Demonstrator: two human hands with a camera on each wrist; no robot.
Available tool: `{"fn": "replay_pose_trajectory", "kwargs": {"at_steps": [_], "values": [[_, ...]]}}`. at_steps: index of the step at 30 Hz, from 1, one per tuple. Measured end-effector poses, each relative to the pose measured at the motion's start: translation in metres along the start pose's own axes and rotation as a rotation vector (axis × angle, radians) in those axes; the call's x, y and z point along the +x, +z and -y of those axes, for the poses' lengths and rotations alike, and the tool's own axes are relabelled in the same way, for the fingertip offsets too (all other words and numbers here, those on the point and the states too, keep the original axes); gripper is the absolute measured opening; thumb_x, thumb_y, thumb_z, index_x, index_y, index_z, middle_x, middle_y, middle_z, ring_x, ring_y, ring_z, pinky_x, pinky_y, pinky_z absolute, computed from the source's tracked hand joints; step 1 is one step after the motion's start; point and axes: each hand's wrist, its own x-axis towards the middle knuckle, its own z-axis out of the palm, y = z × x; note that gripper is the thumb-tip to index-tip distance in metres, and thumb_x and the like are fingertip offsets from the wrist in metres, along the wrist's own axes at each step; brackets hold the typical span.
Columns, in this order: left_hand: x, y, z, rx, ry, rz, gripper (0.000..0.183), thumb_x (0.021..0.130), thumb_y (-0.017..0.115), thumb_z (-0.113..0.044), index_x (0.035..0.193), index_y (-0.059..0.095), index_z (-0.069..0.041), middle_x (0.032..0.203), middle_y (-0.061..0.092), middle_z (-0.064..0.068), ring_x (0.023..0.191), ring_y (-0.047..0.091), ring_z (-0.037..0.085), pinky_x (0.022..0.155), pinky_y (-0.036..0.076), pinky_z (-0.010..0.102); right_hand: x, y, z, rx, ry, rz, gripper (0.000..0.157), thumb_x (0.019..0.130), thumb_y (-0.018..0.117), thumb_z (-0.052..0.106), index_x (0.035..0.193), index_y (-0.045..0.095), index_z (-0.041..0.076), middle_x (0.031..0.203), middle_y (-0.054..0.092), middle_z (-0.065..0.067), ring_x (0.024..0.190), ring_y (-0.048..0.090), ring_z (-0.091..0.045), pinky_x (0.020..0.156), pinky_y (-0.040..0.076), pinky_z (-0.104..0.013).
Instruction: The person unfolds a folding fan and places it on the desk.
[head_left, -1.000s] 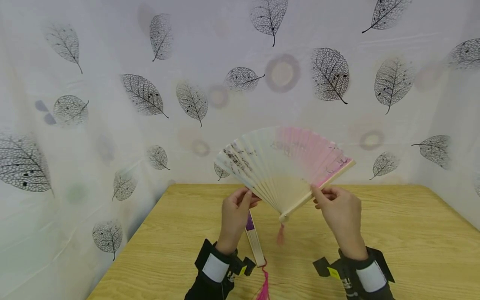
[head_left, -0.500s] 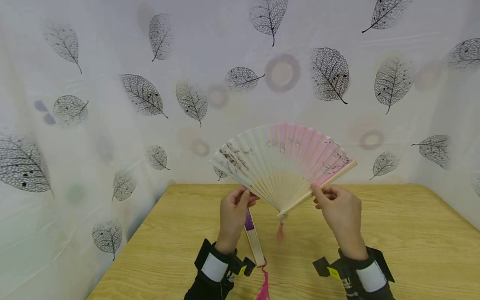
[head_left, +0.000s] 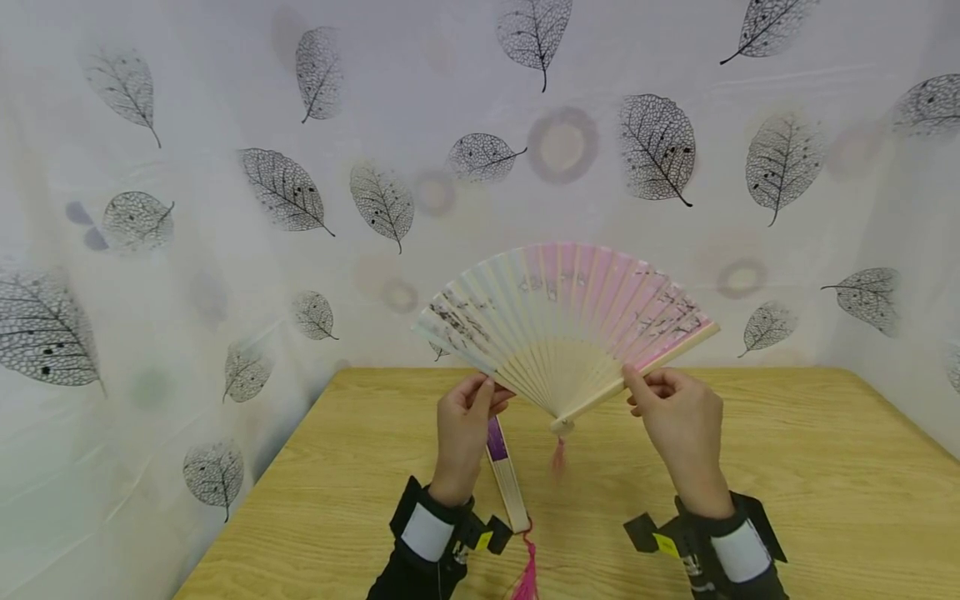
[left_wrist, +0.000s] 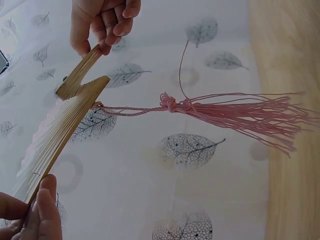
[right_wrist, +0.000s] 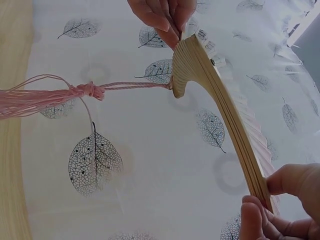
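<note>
Spread wide above the table, a folding fan [head_left: 570, 321] fades from pale blue on the left to pink on the right, with dark floral prints and bare wooden ribs. My left hand [head_left: 463, 429] pinches its left outer rib between thumb and fingers. On the other side my right hand [head_left: 681, 433] pinches the right outer rib. From the pivot hangs a pink tassel [left_wrist: 240, 112], also plain in the right wrist view. A second fan [head_left: 507, 479], folded, purple and wooden, lies on the table beside my left wrist, its upper end hidden behind that hand.
The folded fan's bright pink tassel [head_left: 528, 571] trails toward the front. Underneath is a wooden table [head_left: 825, 483]. Behind and at the sides hangs a white curtain [head_left: 480, 75] printed with leaves.
The fan has spread somewhat wider, and its pivot and tassel have risen slightly. My left hand has shifted a little to the left; the right hand stays nearly in place.
</note>
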Motion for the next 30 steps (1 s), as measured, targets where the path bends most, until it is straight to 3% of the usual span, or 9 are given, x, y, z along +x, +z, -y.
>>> {"fn": "replay_pose_trajectory", "kwargs": {"at_steps": [13,30], "values": [[0.0001,0.0010,-0.0020,-0.034,0.044,-0.053,0.023,0.089,0.048,-0.010,0.098,0.059,0.009,0.091,0.065,0.023,0.080,0.063,0.021,0.070,0.054,0.025,0.0062,0.0040,-0.0052,0.153,0.136,0.091,0.047,0.077,0.059,0.050,0.072,0.064,0.004,0.056,0.063,0.002,0.054,0.060,-0.014,0.043,0.044,-0.021],[-0.0018,0.0008,-0.0027,-0.099,0.059,-0.098,0.025,0.089,0.050,-0.012,0.098,0.058,0.010,0.091,0.065,0.021,0.079,0.064,0.021,0.068,0.054,0.023,0.0040,0.0031,-0.0016,0.186,0.156,0.078,0.048,0.078,0.059,0.048,0.073,0.064,0.001,0.055,0.061,0.005,0.052,0.058,-0.013,0.044,0.044,-0.020]]}}
